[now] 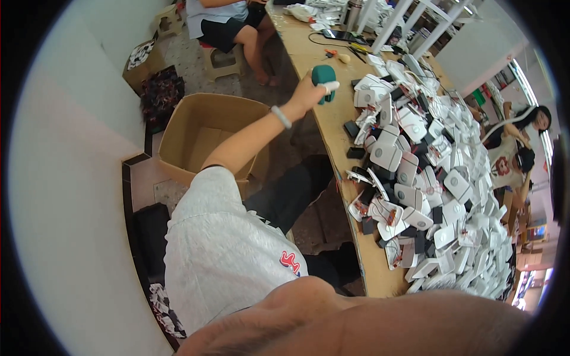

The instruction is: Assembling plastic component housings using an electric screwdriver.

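Observation:
My left hand (pixel 306 95) reaches out over the near edge of the wooden table (pixel 300 44), a pale band round its wrist. Its fingers are closed on a dark green rounded thing (pixel 323 75), whose kind I cannot make out. A small white piece (pixel 330 87) shows at the fingertips; whether it is part of the green thing is unclear. To the right of this hand lies a large heap of white square plastic housings (pixel 386 155) with black blocks and thin red wires. My right hand is out of sight.
An open cardboard box (pixel 205 139) stands on the floor left of the table. Pliers (pixel 357 48), a phone (pixel 337 35) with a cable and a white rack (pixel 395 26) are at the far end. One person sits on a stool (pixel 222 63); others are beyond the heap.

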